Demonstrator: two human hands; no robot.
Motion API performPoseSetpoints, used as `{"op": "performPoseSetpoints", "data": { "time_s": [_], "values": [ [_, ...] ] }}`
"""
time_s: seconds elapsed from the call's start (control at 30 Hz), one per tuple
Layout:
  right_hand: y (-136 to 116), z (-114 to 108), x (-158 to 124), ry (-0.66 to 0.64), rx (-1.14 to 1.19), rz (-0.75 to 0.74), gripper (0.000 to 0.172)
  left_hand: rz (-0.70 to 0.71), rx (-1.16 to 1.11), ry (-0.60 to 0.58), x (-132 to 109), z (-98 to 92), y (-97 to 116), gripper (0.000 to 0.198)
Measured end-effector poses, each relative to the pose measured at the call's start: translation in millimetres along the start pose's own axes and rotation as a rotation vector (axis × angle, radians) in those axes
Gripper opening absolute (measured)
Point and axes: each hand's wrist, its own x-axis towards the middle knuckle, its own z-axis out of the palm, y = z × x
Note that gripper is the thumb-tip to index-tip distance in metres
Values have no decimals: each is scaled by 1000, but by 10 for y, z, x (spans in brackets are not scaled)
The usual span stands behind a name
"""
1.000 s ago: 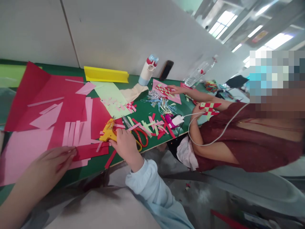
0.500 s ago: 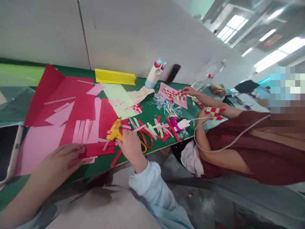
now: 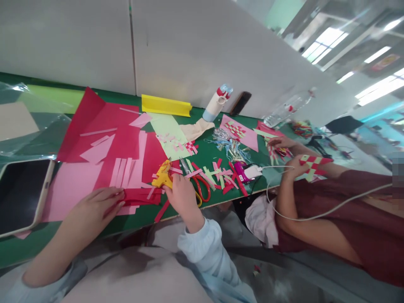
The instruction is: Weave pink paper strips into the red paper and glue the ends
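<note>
My left hand (image 3: 93,208) is closed on the left end of a folded red paper strip (image 3: 140,196), which lies low over pink paper. My right hand (image 3: 183,198) grips a small yellow glue gun (image 3: 162,176), its nozzle pointing up and away from me, just above the strip's right end. Beside my right hand lie scissors (image 3: 205,188) with red and yellow handles. Cut pink strips (image 3: 121,172) rest on red sheets left of the glue gun. More red, pink and green strips (image 3: 221,174) are scattered to the right.
A phone (image 3: 23,195) lies at the left, beside clear plastic. Along the wall stand a yellow folded sheet (image 3: 166,105), a white bottle (image 3: 216,105) and a dark phone (image 3: 240,103). On the right, a co-worker's hand (image 3: 298,166) holds woven paper near a white cable (image 3: 303,219).
The view has shifted, so the table's things sit farther right. The co-worker's far hand has moved off the pink woven sheet toward nearer strips. My hands keep their holds.
</note>
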Motion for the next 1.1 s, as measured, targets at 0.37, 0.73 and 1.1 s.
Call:
{"op": "performPoseSetpoints", "data": {
  "time_s": [0.37,0.73,1.1],
  "values": [
    [-21,-36,-27,25,168,44,31,-20,-2,29,43,-45,77,69],
    [71,-37,-50,5,600,34,35,-69,-29,60,57,-28,100,69],
    [152,-54,-104,-55,825,68,38,-54,-49,62,59,-63,112,63]
  ]
}}
